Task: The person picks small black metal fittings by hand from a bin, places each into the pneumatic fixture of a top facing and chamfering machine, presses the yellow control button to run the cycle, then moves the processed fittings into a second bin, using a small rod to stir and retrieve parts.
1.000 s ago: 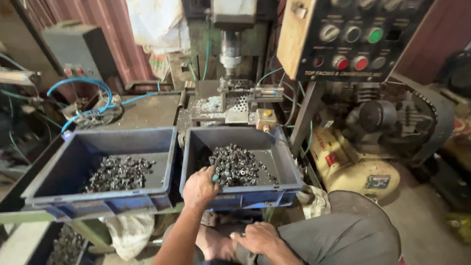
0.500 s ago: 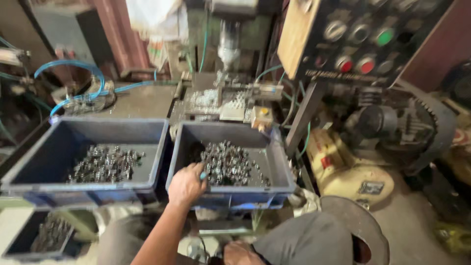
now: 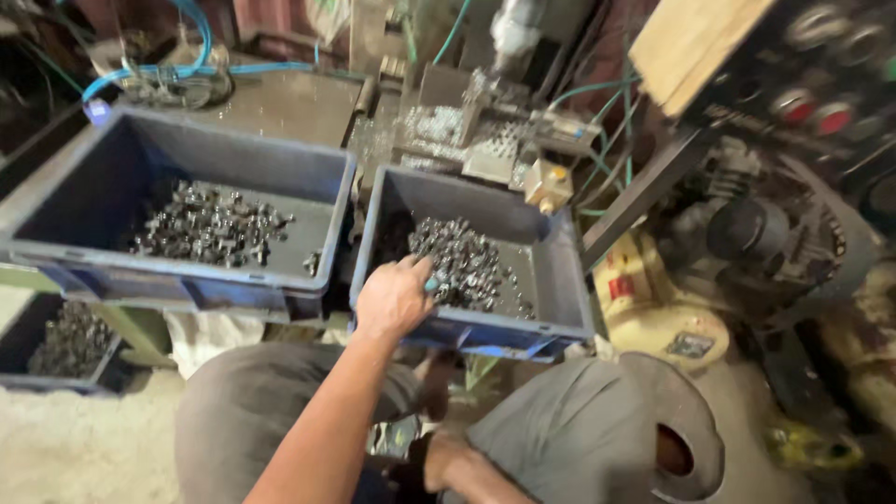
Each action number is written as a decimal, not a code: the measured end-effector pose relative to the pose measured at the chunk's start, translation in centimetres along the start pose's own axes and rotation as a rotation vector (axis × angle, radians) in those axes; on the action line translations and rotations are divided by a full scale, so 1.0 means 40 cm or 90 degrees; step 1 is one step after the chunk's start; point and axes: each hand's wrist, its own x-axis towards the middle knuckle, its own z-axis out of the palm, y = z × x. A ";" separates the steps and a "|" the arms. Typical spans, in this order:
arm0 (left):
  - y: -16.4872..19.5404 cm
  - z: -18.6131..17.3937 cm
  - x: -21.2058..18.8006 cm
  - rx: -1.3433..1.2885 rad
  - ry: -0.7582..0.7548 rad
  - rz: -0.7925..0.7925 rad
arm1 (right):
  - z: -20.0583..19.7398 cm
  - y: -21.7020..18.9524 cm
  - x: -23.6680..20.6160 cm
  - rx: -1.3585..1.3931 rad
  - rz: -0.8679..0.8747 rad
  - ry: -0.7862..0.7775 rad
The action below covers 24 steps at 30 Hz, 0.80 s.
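My left hand (image 3: 394,299) reaches over the near rim of the right blue bin (image 3: 560,280). Its fingers curl down into a pile of small dark metal parts (image 3: 462,261), and the fingertips are hidden among them. A bit of teal shows on one finger. My right hand (image 3: 443,459) rests low between my knees, mostly hidden, so its grip is unclear. A second blue bin (image 3: 327,233) to the left holds a similar heap of metal parts (image 3: 210,229).
Behind the bins stands a drilling machine with a metal fixture (image 3: 485,140) and blue hoses (image 3: 187,70). A control box with coloured buttons (image 3: 803,84) and a motor (image 3: 747,233) are on the right. A smaller bin of parts (image 3: 61,341) sits low left.
The view has dipped and moved closer to the bins. My left hand has stayed at the near edge of the right bin, pushing slightly further into the parts.
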 end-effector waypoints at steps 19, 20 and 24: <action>-0.076 0.088 -0.004 -0.097 0.077 -0.056 | -0.507 0.000 -0.333 0.559 0.115 0.450; -0.074 0.075 -0.002 -0.103 0.069 -0.059 | -0.554 0.003 -0.328 0.497 0.101 0.465; -0.076 -0.004 0.008 -0.165 0.013 -0.066 | -0.670 0.002 -0.293 0.399 0.019 0.516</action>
